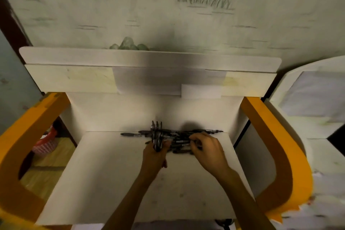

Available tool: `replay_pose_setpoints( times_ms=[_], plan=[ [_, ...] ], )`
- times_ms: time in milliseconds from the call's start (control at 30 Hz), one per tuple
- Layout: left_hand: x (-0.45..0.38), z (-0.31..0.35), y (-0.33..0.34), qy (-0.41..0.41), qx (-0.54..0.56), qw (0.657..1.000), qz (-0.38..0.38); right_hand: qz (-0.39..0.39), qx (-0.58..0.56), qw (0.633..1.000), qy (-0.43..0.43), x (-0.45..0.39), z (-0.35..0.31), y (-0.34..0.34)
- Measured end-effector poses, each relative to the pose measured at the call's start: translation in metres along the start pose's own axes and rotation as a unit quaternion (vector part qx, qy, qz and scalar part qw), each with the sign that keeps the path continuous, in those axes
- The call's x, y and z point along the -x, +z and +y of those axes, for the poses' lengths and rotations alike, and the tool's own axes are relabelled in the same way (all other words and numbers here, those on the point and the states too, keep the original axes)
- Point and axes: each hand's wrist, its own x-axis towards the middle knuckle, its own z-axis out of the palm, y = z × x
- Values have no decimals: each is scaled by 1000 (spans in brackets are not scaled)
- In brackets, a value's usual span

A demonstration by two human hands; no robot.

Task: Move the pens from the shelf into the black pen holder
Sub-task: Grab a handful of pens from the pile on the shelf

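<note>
At the far edge of the white shelf (115,173), I'm gathering the pens (179,140): my left hand (155,155) grips a small bunch of them upright, while my right hand (209,149) curls its fingers into the loose pile to pinch more. The black pen holder isn't in view, so next I must find it, I think.

Both hands reach forward, the left hand (155,153) gripping, the right hand (207,148) with fingers curled downward.
</note>
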Motion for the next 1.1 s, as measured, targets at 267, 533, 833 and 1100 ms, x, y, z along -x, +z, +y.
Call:
replay_pose_setpoints(
  times_ms=[267, 533, 833, 1100],
  plan=[
    [14, 58, 24, 37, 59, 994, -79, 42, 25, 998, 28, 13, -12, -59],
    [61, 126, 78, 58, 83, 971, -216, 126, 45, 990, 47, 59, 14, -148],
    [160, 170, 191, 104, 111, 960, -233, 200, 46, 974, 102, 175, 89, -262],
    [256, 180, 313, 94, 81, 965, -230, 206, 47, 965, 153, 284, 174, -352]
  ],
)
